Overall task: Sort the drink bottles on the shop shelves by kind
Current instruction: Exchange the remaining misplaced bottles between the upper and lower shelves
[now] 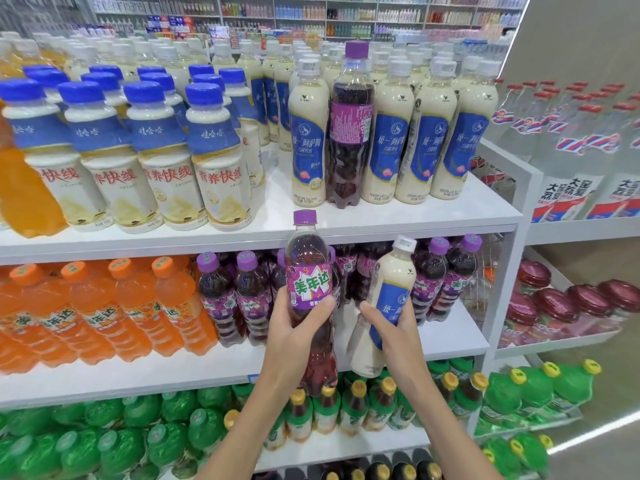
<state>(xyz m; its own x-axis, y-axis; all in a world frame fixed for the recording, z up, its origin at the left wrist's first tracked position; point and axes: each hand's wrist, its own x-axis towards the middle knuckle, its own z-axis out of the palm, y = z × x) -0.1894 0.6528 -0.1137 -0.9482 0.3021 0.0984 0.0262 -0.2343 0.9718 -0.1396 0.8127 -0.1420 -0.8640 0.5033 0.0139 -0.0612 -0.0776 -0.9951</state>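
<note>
My left hand (pixel 294 332) grips a purple grape soda bottle (pixel 308 268) upright in front of the middle shelf. My right hand (pixel 394 327) grips a cream milk tea bottle (pixel 389 282) with a blue label, tilted to the right. On the top shelf (pixel 381 220) another grape soda bottle (pixel 351 133) stands among a row of milk tea bottles (pixel 426 140). More grape soda bottles (pixel 235 292) stand on the middle shelf behind my hands.
White bottles with blue caps (pixel 149 150) fill the top shelf's left. Orange soda bottles (pixel 104 306) fill the middle shelf's left. Green bottles (pixel 104 445) and brown tea bottles (pixel 353 407) sit on the lower shelf. A neighbouring rack at right holds clear bottles (pixel 571 143).
</note>
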